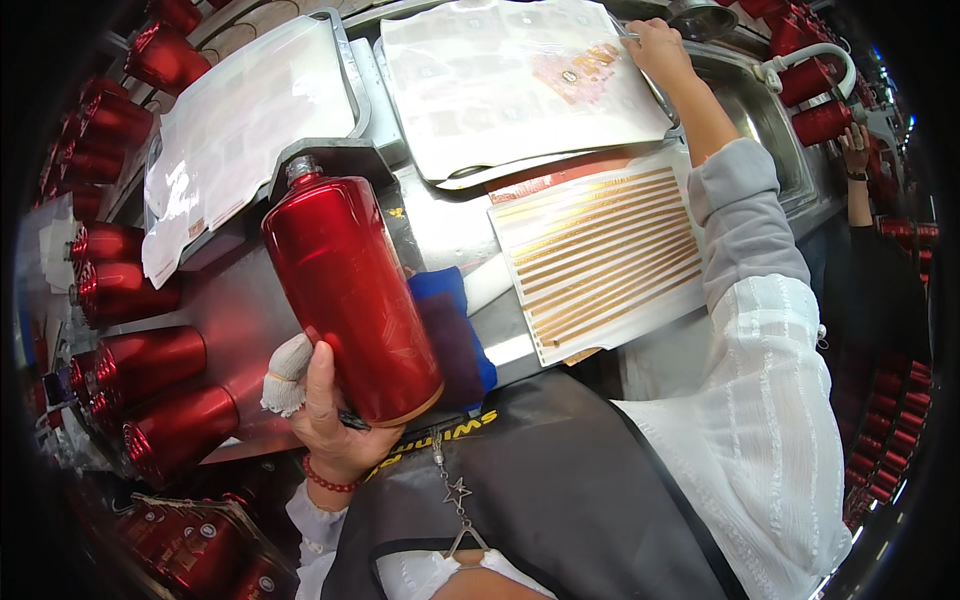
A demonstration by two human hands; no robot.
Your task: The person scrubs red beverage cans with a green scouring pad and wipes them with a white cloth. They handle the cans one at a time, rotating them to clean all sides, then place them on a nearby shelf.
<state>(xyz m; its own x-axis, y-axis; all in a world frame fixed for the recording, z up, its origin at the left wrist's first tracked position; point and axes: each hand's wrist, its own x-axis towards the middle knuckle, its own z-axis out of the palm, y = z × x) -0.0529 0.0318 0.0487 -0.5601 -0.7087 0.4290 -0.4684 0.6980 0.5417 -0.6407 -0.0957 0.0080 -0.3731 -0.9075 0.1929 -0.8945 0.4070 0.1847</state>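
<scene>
My left hand (337, 427) holds a glossy red glass bottle (352, 292) low down near its base. The bottle leans with its bare neck pointing away from me, over a dark angled stand (345, 154). A white knitted cover sits on one finger of that hand. At the far right corner of a tray covered with a translucent printed sheet (480, 90), my right hand (660, 49) has its fingers bent at the edge. Whether they pinch the sheet or the tray rim cannot be made out. A pink and gold decal (577, 75) shows on that sheet.
A sheet of gold strips (607, 262) lies at the bench's front right, with a blue cloth (457, 330) nearby. Another sheet-covered tray (255, 112) stands left. Red bottles (150, 360) line the left side. A metal sink (757, 120) and a co-worker's hand (855, 146) are right.
</scene>
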